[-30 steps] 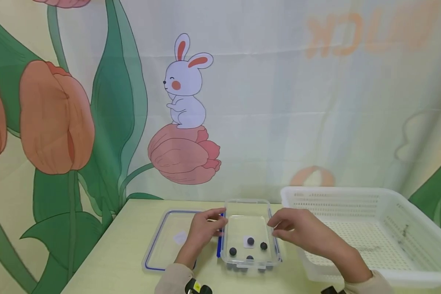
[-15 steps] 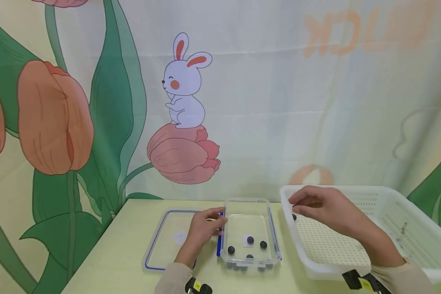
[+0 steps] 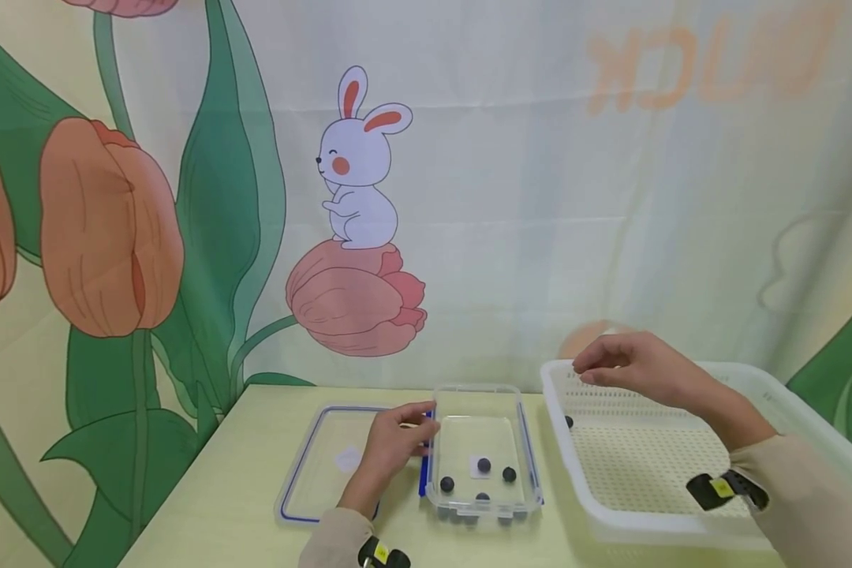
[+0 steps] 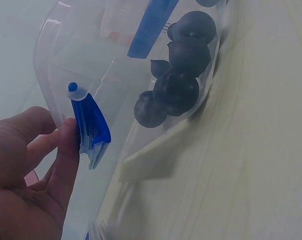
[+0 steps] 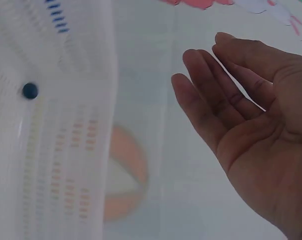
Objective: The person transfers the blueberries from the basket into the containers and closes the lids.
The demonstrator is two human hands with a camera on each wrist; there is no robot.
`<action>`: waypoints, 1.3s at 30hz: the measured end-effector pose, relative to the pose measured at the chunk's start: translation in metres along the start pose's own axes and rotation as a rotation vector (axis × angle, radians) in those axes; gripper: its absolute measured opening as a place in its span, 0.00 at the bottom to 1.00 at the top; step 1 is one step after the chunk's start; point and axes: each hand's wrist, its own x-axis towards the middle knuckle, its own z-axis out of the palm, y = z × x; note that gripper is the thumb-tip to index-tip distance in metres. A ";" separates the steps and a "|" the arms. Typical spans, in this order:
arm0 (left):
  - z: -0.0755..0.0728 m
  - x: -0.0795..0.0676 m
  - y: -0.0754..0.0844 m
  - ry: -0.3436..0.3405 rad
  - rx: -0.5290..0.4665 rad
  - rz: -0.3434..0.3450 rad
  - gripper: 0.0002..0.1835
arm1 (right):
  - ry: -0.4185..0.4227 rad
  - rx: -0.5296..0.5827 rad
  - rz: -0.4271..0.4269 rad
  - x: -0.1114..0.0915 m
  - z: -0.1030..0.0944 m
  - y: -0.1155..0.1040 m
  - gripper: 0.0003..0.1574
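My left hand (image 3: 392,442) grips the left rim of a clear plastic food container (image 3: 468,434), with fingertips beside a blue side latch (image 4: 93,125). Several dark round blueberries (image 3: 484,465) lie on the container's floor, and others cluster against its wall (image 4: 175,92) in the left wrist view. My right hand (image 3: 639,367) hovers above the far left part of a white perforated basket (image 3: 582,481). Its fingers are loosely bent, with nothing between them in the right wrist view. One dark blueberry (image 5: 30,90) rests in the basket near its left wall.
The container's clear lid (image 3: 312,465), edged in blue, lies on the pale table (image 3: 206,489) at the left, partly behind the left forearm. The basket stands close to the container's right side. A printed curtain (image 3: 497,237) with tulips and a rabbit hangs behind the table.
My right hand has moved from the container's right rim up and right over the basket. A blueberry now shows by the basket's left wall. The left hand has stayed in place.
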 end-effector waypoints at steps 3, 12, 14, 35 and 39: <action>0.000 0.001 0.000 0.002 -0.002 -0.002 0.23 | -0.029 0.024 0.005 0.009 0.001 0.018 0.11; 0.000 0.002 -0.002 0.003 0.005 -0.007 0.23 | -0.114 0.066 0.011 0.025 0.019 0.065 0.11; 0.000 0.001 -0.002 0.002 0.006 -0.006 0.23 | -0.120 0.063 0.019 0.026 0.025 0.072 0.11; 0.001 -0.002 -0.001 0.011 0.029 -0.024 0.23 | -0.249 -0.054 0.020 0.029 0.057 0.116 0.14; 0.000 0.000 -0.001 0.013 0.022 -0.008 0.23 | -0.256 -0.135 -0.034 0.031 0.056 0.113 0.13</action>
